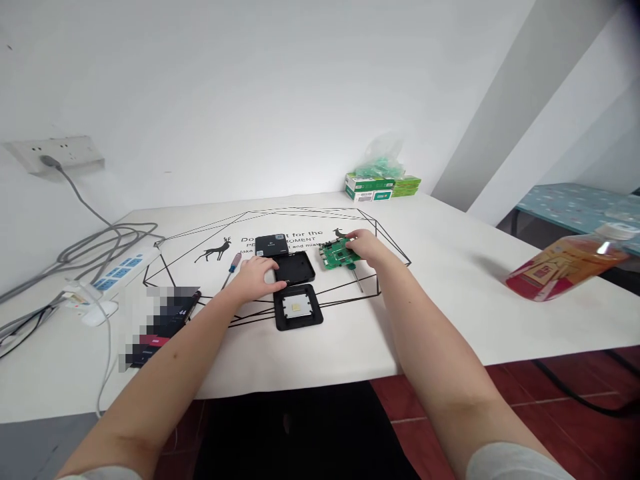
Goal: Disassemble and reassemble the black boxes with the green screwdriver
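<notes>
My right hand (364, 245) pinches the right edge of a green circuit board (341, 254), tilted a little above the table. My left hand (255, 277) is at the left side of an open black plastic case shell (296, 268), thumb and fingers curled against its edge. Directly in front of the shell lies a black square lid (299, 321) with a silver metal plate (297, 306) in it. Behind the shell sits a dark flat box (271, 245) with small labels. A screwdriver (235, 262) rests left of the shell. Another slim tool (358, 280) lies partly under the board.
On the left are a power strip (123, 272), coiled grey cables (107, 235) and a partly blurred phone (173, 320). Green-and-white boxes (370, 187) with a plastic bag (381, 157) stand by the wall. A large bottle of orange-red liquid (565, 263) is at the right.
</notes>
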`<move>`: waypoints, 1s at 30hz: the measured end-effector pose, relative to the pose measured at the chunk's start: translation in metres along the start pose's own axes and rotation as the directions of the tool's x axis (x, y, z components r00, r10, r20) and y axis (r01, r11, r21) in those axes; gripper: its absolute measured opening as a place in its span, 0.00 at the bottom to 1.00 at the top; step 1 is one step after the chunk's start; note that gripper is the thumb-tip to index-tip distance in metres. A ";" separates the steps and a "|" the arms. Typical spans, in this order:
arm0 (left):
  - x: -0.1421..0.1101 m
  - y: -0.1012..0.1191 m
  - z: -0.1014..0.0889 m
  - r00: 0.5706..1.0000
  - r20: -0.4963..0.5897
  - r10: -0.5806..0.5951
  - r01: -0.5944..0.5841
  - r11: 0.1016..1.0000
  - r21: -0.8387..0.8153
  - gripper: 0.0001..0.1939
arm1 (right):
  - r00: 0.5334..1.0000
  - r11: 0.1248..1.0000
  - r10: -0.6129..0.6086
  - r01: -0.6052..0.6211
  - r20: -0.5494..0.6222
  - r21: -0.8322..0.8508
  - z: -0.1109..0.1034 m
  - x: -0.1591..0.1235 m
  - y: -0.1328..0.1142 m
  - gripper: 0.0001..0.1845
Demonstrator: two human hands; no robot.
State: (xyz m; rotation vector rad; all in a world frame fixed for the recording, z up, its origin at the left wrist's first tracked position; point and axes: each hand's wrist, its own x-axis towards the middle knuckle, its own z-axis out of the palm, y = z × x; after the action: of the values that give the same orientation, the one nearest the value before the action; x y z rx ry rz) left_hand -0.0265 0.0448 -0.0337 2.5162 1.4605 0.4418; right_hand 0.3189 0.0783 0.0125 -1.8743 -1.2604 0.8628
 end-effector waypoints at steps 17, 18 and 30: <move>0.002 -0.010 -0.002 1.000 -0.024 0.007 -0.007 1.000 -0.023 0.21 | 0.977 0.809 -0.153 0.211 0.152 -0.548 0.031 -0.001 0.002 0.13; 0.003 -0.012 -0.001 1.000 -0.028 0.004 -0.004 1.000 -0.024 0.21 | 0.975 0.795 -0.156 0.218 0.157 -0.566 0.031 -0.001 0.002 0.12; 0.004 -0.017 0.000 1.000 -0.006 -0.009 0.009 0.999 -0.039 0.30 | 0.978 0.735 -0.148 0.210 0.149 -0.645 0.033 -0.001 0.004 0.13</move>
State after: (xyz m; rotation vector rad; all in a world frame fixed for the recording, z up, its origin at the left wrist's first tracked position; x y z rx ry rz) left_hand -0.0387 0.0564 -0.0388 2.4799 1.4505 0.4719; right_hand 0.2930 0.0828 -0.0078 -2.1983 -1.9559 0.4081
